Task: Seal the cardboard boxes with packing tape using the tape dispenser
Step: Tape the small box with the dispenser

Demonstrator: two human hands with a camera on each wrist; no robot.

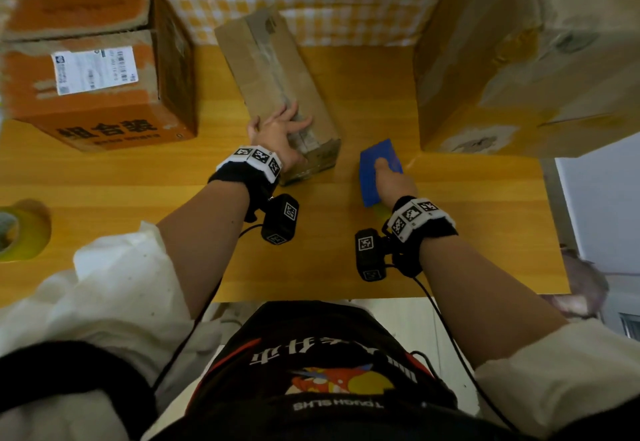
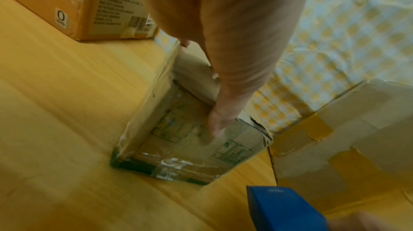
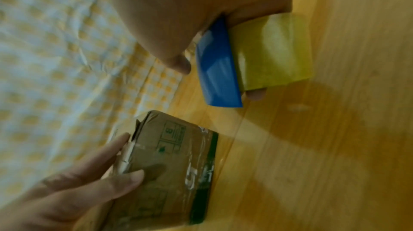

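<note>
The left hand (image 1: 277, 136) lies spread over the near end of the long narrow brown cardboard box (image 1: 277, 87), fingers straight across its top and thumb down the end face, pressing rather than gripping. This box sits at the centre of the yellow wooden desk (image 1: 467, 226), running from about 6 o'clock toward 11 o'clock, and carries a strip of clear tape along its top seam. The right hand (image 1: 393, 182) is curled round the blue tape dispenser (image 1: 379, 167) with its roll of yellowish packing tape (image 3: 274, 51), just beside the box at its 3 o'clock, low over the desk.

The step in hand looks like bringing the dispenser to the box's near end to start a strip. To do it well, the left hand should keep the flaps flat and the box from sliding, with fingers clear of the seam. The dispenser should start on the end face, then draw along the seam toward 11 o'clock under steady pressure.

An orange printed carton (image 1: 86, 66) stands at 10 o'clock, a large tan carton (image 1: 519, 60) at 2 o'clock, and a spare tape roll (image 1: 20, 229) at 9 o'clock.
</note>
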